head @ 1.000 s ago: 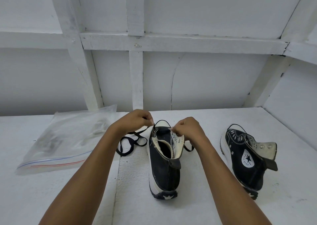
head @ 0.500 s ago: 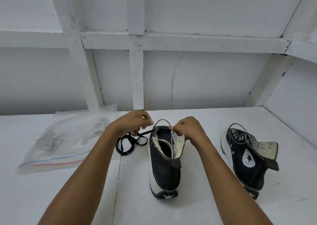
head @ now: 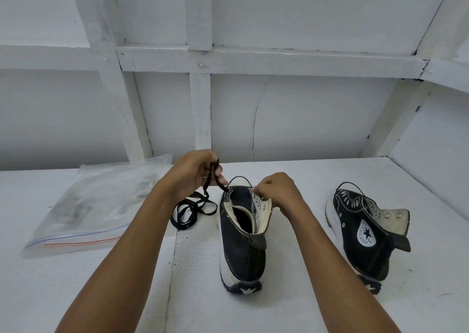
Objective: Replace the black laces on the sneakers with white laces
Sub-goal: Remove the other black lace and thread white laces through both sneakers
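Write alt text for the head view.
Left hand holds up a black lace from a black high-top sneaker; right hand pinches its eyelet flap. A second sneaker stands right, a clear zip bag lies left.

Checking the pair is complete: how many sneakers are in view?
2. The middle sneaker stands heel toward the camera, the right hand pinching its flap; the other sneaker stands apart at the right. None looks hidden.
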`<state>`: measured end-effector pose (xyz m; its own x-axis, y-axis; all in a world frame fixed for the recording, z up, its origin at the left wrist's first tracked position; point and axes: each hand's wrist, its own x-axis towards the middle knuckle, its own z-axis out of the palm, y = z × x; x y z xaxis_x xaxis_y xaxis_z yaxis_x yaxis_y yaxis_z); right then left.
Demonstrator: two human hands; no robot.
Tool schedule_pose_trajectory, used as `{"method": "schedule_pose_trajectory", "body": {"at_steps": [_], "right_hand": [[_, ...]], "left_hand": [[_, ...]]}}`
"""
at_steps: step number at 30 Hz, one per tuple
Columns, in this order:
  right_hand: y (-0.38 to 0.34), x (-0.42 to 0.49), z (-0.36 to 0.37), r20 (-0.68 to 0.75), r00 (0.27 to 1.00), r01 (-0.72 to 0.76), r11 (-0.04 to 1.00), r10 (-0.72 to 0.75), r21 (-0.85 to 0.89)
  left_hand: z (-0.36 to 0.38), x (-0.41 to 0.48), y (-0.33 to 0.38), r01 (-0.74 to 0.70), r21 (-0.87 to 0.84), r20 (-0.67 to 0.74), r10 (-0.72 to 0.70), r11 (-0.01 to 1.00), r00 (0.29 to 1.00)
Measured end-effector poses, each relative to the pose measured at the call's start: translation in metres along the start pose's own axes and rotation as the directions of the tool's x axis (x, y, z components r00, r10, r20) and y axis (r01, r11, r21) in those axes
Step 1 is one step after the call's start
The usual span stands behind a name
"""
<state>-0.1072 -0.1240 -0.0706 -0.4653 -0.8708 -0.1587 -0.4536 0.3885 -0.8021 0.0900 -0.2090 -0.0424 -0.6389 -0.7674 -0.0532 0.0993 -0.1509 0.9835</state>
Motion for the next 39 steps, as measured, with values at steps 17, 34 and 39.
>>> {"method": "schedule_pose_trajectory", "body": {"at_steps": [17, 34, 39], "right_hand": [[-0.014, -0.010, -0.004, -0.001, 0.986, 0.165, 0.986, -0.165, 0.028], [-0.055, -0.047, -0.023, 0.428, 0.755, 0.237, 0.815, -0.497, 0.529], [-0.060, -0.056, -0.034, 0.503, 0.703, 0.146, 0.795, -0.502, 0.589]], "left_hand": [[0.004, -0.019, 0.020, 0.006, 0.489, -0.052, 0.023, 0.872, 0.998], [0.006, -0.045, 0.080, -0.270, 0.566, -0.056, 0.364, 0.779, 0.930], [0.006, -0.040, 0.066, -0.251, 0.730, -0.168, 0.523, 0.635, 0.835]]}}
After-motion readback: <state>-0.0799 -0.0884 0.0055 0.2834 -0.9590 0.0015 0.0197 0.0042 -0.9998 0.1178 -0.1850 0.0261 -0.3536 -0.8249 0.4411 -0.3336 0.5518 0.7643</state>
